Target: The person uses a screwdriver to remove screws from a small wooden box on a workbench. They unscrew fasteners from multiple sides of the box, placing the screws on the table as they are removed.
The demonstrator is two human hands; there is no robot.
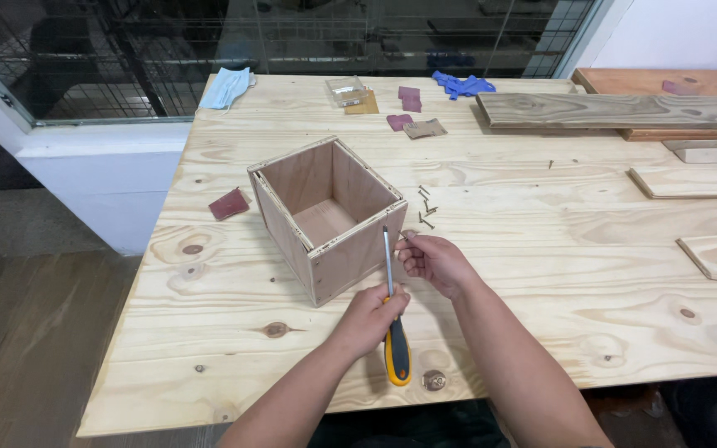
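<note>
An open-topped plywood box [325, 216] stands on the pine table [541, 274], turned corner-on to me. My left hand [368, 317] grips a screwdriver [393, 319] by its yellow-and-black handle, with the metal shaft pointing up beside the box's near right corner. Just right of the shaft, my right hand [435, 261] pinches a small screw between its fingertips. A little heap of loose screws [426, 207] lies on the table just behind that hand, to the right of the box.
Sandpaper pieces [229, 203] lie left of the box and near the far edge. A blue face mask [227, 87], a clear small container [347, 90] and blue gloves [463, 85] sit at the back. Wooden boards [624, 109] and offcuts lie stacked at the right.
</note>
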